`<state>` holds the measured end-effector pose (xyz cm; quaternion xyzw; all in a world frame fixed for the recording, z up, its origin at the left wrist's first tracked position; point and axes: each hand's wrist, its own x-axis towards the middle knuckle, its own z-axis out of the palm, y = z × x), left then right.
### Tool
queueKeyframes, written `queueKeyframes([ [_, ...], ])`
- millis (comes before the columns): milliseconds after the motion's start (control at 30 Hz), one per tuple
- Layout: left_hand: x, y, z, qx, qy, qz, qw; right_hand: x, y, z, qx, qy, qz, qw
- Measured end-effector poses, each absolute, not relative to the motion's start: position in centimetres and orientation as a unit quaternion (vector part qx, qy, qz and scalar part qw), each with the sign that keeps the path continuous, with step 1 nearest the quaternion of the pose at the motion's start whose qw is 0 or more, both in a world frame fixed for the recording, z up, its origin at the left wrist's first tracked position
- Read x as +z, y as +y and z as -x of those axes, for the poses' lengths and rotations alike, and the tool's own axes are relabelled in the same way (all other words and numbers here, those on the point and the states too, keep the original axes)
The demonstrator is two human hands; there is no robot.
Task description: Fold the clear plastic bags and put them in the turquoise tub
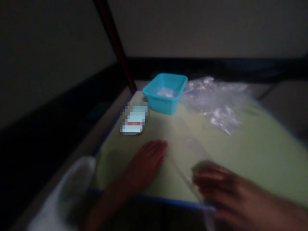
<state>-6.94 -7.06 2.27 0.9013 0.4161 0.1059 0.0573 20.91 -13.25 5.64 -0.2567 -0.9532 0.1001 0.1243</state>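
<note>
My left hand (144, 163) lies flat on the pale green table top (252, 147), fingers stretched out and pointing away, touching the left edge of a thin clear plastic sheet or bag (185, 154). At the near right, my right hand (223, 189) is smeared by motion, its fingers pointing left over the same clear plastic. What the fingers do there I cannot make out. A turquoise tub (166, 93) with something white inside stands at the far edge. Beside it lies a blurred white card with a red stripe (134, 120).
A heap of crumpled clear plastic bags (216, 102) lies right of the tub. The table has a blue rim (168, 201). A dark red pole (115, 41) rises behind the far left corner. Something white and blurred (67, 195) sits at the near left.
</note>
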Motion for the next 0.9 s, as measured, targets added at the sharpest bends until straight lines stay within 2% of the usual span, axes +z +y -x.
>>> queueKeyframes([
  [133,2.4,-7.0,7.3,0.117,0.385,-0.914,0.046,6.7,-13.7,-19.1,0.086,-0.969,0.200,0.119],
  [233,2.8,-8.5,7.7,0.110,0.351,-0.929,0.036,6.1,-12.5,-20.9,0.079,-0.959,0.229,0.149],
  [367,3.1,-10.5,8.1,0.081,0.302,-0.950,0.030,4.4,-9.4,-24.8,-0.010,-0.961,0.240,0.139],
  [500,2.8,-10.8,8.2,0.063,0.302,-0.951,0.018,4.0,-7.5,-25.5,-0.124,-0.973,0.160,0.108],
  [600,2.7,-10.6,8.2,0.055,0.309,-0.949,0.018,4.5,-7.2,-24.4,-0.166,-0.977,0.099,0.092],
  [767,2.6,-10.4,8.6,0.057,0.312,-0.948,0.037,4.8,-7.0,-23.5,-0.186,-0.978,0.066,0.071],
  [900,2.3,-10.2,9.0,0.079,0.303,-0.948,0.052,3.9,-6.6,-23.8,-0.153,-0.978,0.092,0.113],
])
